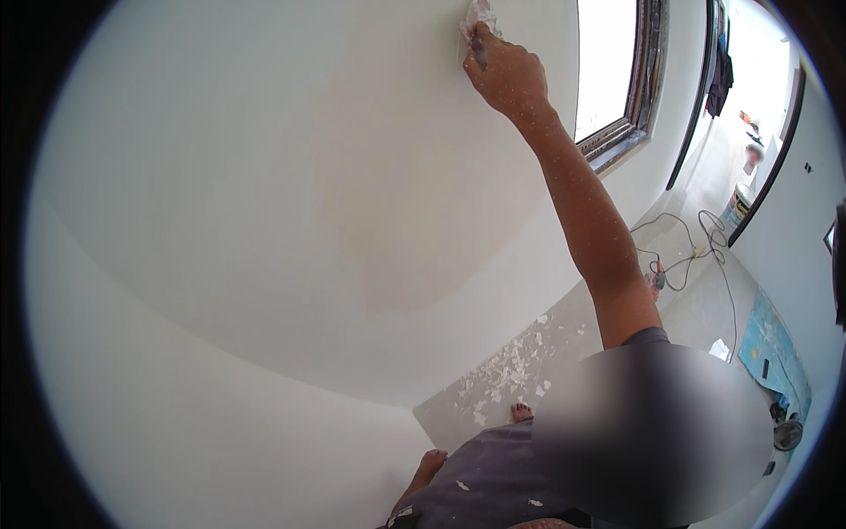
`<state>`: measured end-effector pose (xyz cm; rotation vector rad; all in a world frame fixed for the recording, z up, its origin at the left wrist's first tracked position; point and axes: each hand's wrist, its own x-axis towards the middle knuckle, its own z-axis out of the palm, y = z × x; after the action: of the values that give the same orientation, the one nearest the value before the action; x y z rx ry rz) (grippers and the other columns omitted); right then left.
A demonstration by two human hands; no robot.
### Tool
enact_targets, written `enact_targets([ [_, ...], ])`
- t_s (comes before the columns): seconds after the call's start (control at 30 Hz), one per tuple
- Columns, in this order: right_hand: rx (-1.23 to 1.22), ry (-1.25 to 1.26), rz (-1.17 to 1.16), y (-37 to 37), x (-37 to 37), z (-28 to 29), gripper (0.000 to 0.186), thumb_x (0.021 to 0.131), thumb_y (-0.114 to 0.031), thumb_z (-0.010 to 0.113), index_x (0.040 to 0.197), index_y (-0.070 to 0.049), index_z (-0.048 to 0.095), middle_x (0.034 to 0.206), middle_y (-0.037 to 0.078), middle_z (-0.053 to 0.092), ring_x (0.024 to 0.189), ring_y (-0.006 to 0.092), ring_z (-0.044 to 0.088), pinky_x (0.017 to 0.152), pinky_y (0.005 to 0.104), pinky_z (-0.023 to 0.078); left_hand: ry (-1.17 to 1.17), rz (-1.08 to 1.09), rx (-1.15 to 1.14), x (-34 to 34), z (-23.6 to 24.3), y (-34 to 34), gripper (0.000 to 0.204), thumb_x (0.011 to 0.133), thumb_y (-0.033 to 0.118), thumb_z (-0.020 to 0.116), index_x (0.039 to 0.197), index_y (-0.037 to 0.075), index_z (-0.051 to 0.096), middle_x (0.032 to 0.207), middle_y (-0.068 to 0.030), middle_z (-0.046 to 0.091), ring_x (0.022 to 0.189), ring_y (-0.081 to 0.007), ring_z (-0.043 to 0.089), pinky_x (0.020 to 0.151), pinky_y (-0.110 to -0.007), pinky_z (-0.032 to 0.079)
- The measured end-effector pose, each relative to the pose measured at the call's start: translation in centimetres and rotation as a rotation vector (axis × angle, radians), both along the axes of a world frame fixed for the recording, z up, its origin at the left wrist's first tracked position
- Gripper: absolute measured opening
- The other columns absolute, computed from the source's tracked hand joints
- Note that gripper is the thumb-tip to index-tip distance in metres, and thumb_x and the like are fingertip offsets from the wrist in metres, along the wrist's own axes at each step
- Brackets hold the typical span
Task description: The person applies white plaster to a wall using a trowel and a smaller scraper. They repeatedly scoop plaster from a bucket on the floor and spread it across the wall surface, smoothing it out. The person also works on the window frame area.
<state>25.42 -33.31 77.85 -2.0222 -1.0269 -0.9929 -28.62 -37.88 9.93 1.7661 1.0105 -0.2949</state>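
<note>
My right hand is raised high against the white wall, its arm stretched out and speckled with white. Its fingers are closed around what looks like a scraper, smeared whitish and pinkish; its far end meets the top of the picture and its handle is mostly covered by the fingers. Below the hand, a faint beige, uneven patch spreads over the wall. The window frame, dark and worn, stands just right of the hand. My left hand is not in view.
White flakes lie scattered on the floor near my bare foot. A grey cord loops across the floor to the right, by a reddish tool. A bucket stands near the doorway; a blue sheet lies at the right.
</note>
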Motion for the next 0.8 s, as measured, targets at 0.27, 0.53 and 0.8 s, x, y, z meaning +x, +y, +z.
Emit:
enact_targets([
  [0.27,-0.069,-0.025,0.025,2.3,-6.2,-1.9,0.06,0.092,-0.036,0.056,0.143,-0.006,0.045,0.113,0.017,0.069,0.091,0.032,0.07,0.085,0.045,0.054,0.078,0.165,-0.118,0.6,2.5,0.3,0.035,0.086,0.033,0.059,0.093,0.001,0.072,0.082,-0.0108,0.071,0.072,-0.0213,0.065,0.064,-0.036,0.051],
  [0.53,-0.215,-0.071,0.075,4.0,-12.3,-4.3,0.064,0.094,-0.038,0.056,0.145,-0.003,0.038,0.128,0.018,0.062,0.091,0.0302,0.071,0.075,0.0404,0.059,0.097,0.285,-0.291,0.1,-3.5,0.7,0.035,0.089,0.034,0.059,0.096,0.001,0.07,0.082,-0.0081,0.068,0.063,-0.0171,0.059,0.054,-0.033,0.048],
  [0.8,-0.249,-0.173,0.165,6.6,-17.2,-7.3,0.067,0.094,-0.038,0.058,0.146,-0.001,0.038,0.127,0.024,0.061,0.085,0.0294,0.072,0.061,0.0361,0.058,0.136,0.252,-0.316,-0.6,-5.0,0.9,0.034,0.089,0.033,0.059,0.097,0.001,0.07,0.085,-0.0088,0.07,0.067,-0.0173,0.061,0.055,-0.032,0.048],
])
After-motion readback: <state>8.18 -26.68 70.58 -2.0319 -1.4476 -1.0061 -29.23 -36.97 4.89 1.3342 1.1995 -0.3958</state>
